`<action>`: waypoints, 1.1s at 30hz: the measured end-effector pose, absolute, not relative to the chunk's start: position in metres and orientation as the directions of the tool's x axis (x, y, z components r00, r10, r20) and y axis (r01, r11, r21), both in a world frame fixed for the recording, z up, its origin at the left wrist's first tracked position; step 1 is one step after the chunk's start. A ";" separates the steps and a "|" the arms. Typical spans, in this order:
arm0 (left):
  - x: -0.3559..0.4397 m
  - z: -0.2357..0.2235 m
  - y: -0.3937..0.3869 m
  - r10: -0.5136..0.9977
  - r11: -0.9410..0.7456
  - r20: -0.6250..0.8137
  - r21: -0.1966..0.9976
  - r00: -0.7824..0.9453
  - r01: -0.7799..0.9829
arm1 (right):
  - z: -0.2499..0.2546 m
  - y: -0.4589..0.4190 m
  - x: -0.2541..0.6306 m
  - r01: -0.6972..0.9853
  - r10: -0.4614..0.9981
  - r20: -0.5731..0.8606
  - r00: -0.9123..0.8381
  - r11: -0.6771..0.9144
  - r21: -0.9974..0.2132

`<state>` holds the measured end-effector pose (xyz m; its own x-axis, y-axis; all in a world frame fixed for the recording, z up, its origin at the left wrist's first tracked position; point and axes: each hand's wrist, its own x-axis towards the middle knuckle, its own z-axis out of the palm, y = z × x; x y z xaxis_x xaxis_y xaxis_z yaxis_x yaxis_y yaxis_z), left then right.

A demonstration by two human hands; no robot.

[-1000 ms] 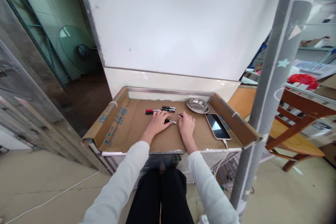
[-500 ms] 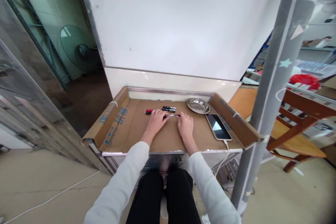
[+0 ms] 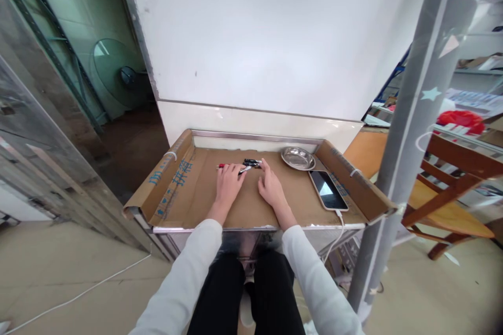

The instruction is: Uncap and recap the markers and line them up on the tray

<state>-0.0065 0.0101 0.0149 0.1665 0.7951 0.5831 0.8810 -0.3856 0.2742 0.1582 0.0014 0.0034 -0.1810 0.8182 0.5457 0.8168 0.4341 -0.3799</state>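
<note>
On the cardboard-lined table, my left hand [image 3: 229, 184] is closed on a pen [image 3: 245, 169] whose pale tip sticks out to the right past my fingers. Behind that hand, the end of a red pen [image 3: 220, 166] shows, the rest being covered. My right hand [image 3: 272, 187] has its index finger stretched forward and its thumb apart. That fingertip reaches the right ends of several black pens [image 3: 251, 162] lying side by side; whether it presses on them I cannot tell.
A round metal dish [image 3: 297, 158] stands at the back right. In front of it lies a phone [image 3: 328, 190] with a white cable [image 3: 340, 220] running over the front edge. Folded cardboard walls [image 3: 353, 180] border the sides. A grey pole [image 3: 408, 131] rises at the right.
My right hand has let go of the pen's right end and moved forward to the black pens. My left hand has drawn slightly left, keeping the pen.
</note>
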 end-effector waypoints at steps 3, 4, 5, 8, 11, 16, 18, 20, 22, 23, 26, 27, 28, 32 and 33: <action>-0.009 0.009 0.007 0.852 -0.227 0.521 0.283 0.049 0.932 | 0.002 0.004 0.159 0.900 0.849 0.524 -0.068 0.279 -0.336; -0.010 0.008 0.007 0.863 -0.186 0.505 0.286 0.017 0.940 | 0.001 0.004 0.159 0.916 0.858 0.512 -0.041 0.237 -0.323; -0.010 0.007 0.006 0.869 -0.156 0.495 0.287 -0.007 0.945 | 0.001 0.005 0.159 0.929 0.867 0.498 -0.024 0.203 -0.309; -0.010 0.006 0.007 0.873 -0.122 0.486 0.289 -0.036 0.949 | 0.000 0.004 0.157 0.960 0.891 0.454 0.000 0.128 -0.250; -0.008 0.005 0.013 0.873 -0.121 0.485 0.313 -0.049 0.942 | 0.000 0.003 0.155 0.981 0.904 0.427 0.003 0.081 -0.179; 0.002 0.000 0.024 0.842 -0.285 0.537 0.370 0.046 0.884 | 0.000 0.002 0.154 0.993 0.917 0.398 -0.002 0.050 -0.111; 0.007 -0.001 0.024 0.820 -0.357 0.560 0.341 0.117 0.869 | 0.001 0.002 0.153 0.993 0.920 0.391 -0.003 0.050 -0.111; 0.013 0.001 0.021 0.800 -0.425 0.560 0.278 0.214 0.861 | 0.002 0.002 0.153 0.991 0.922 0.387 -0.003 0.053 -0.119; 0.020 0.002 0.020 0.793 -0.468 0.533 0.220 0.296 0.856 | 0.004 0.003 0.153 0.990 0.920 0.391 0.003 0.053 -0.132; 0.023 0.003 0.020 0.795 -0.474 0.518 0.204 0.316 0.857 | 0.004 0.003 0.152 0.989 0.918 0.396 0.006 0.053 -0.137; 0.034 0.004 0.026 0.814 -0.445 0.495 0.195 0.304 0.874 | 0.002 0.005 0.152 0.988 0.911 0.412 0.017 0.048 -0.146; 0.038 0.004 0.028 0.820 -0.430 0.494 0.197 0.289 0.881 | 0.002 0.006 0.152 0.988 0.911 0.412 0.020 0.044 -0.145; 0.041 0.003 0.031 0.826 -0.413 0.494 0.200 0.272 0.889 | 0.001 0.007 0.153 0.989 0.912 0.410 0.024 0.039 -0.146; 0.046 0.001 0.039 0.844 -0.358 0.495 0.228 0.209 0.905 | 0.000 0.009 0.154 0.987 0.918 0.396 0.034 0.032 -0.159; 0.045 0.000 0.039 0.844 -0.356 0.497 0.241 0.200 0.903 | 0.000 0.009 0.154 0.986 0.916 0.399 0.037 0.031 -0.164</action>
